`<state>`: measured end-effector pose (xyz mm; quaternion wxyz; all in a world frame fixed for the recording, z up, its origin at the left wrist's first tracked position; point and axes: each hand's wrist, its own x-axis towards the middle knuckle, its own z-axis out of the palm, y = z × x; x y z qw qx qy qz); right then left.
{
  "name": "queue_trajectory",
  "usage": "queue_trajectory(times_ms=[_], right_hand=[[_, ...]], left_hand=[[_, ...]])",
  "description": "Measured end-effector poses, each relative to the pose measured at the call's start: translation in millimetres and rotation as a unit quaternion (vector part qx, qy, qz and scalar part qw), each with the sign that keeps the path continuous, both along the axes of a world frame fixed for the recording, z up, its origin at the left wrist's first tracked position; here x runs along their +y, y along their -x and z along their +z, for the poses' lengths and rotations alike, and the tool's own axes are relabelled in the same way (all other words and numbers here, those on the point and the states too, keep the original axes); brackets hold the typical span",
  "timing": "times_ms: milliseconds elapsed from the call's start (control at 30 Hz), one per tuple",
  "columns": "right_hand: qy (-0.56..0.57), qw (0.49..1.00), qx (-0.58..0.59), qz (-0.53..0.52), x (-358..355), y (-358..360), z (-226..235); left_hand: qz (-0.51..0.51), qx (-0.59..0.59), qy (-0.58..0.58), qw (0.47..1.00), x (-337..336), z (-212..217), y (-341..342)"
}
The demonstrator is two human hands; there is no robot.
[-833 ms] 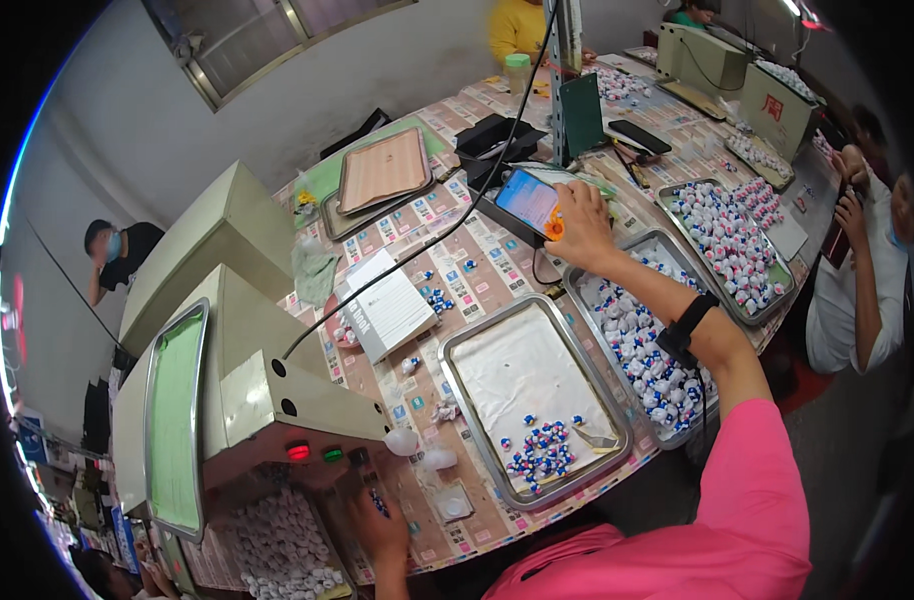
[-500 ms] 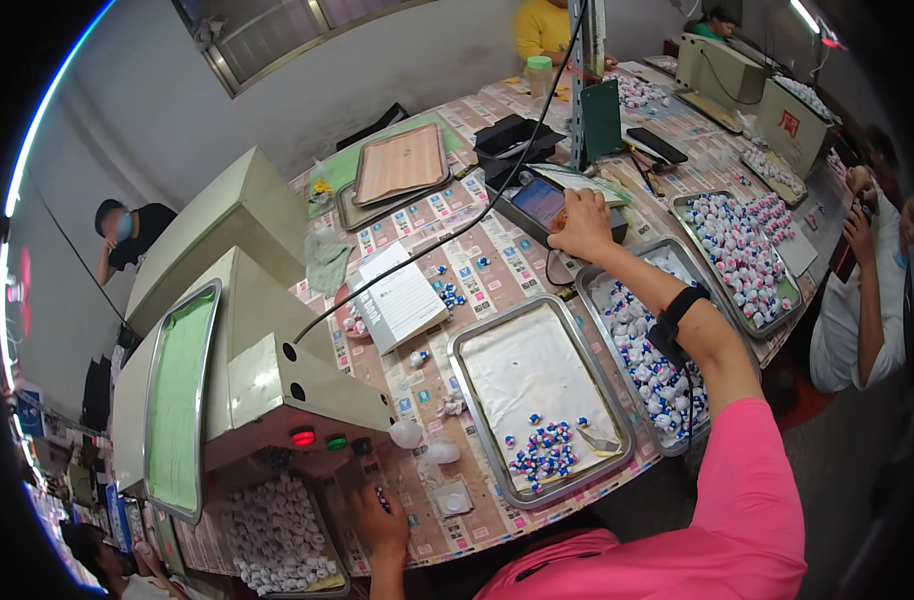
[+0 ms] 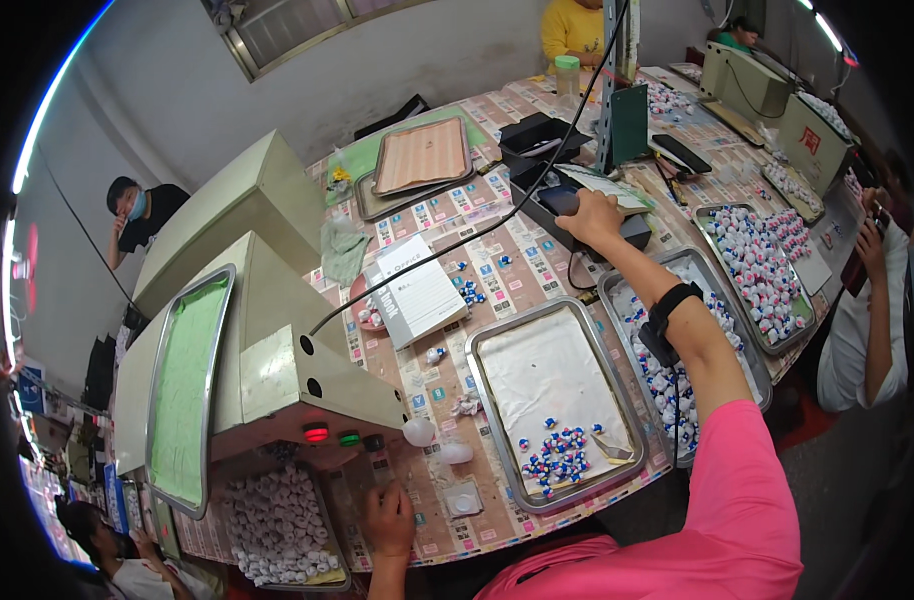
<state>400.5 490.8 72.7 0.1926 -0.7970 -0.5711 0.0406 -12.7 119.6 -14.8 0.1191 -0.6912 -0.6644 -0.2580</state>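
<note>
My right hand [image 3: 592, 218] reaches out over the trays and closes around the right edge of a phone [image 3: 557, 198]. The phone leans on a black box [image 3: 632, 232], and its screen is dark. My left hand [image 3: 389, 520] rests at the table's front edge beside the grey machine [image 3: 307, 375]. Its fingers are curled, and whatever lies in them is hidden. Between my arms stands a metal tray [image 3: 547, 360] lined with white cloth, holding small blue, white and pink pieces [image 3: 557, 458]. Under my right forearm is another tray [image 3: 762, 375] filled with white and blue pieces.
A tray of white pieces [image 3: 282, 525] sits beneath the machine. An open notebook [image 3: 427, 300] lies mid-table, crossed by a black cable [image 3: 447, 248]. A metal post [image 3: 607, 110] rises behind the phone. At right, a person in white [image 3: 857, 330] sits near another full tray [image 3: 757, 275].
The phone's screen has gone from lit to dark, with my right hand still at it. A small dark object seen in my left hand no longer shows. The whole view has shifted slightly.
</note>
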Motion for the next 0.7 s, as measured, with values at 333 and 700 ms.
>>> queue_trajectory(times_ms=[333,700], right_hand=[[-0.142,0.982,0.03,0.122,-46.6,-28.2,-26.8],[-0.134,0.909,0.071,0.387,-219.7,-24.7,49.6]], left_hand=[[-0.014,0.033,0.025,0.999,-17.0,4.4,-0.1],[0.058,-0.327,0.008,0.943,3.1,4.4,12.7]])
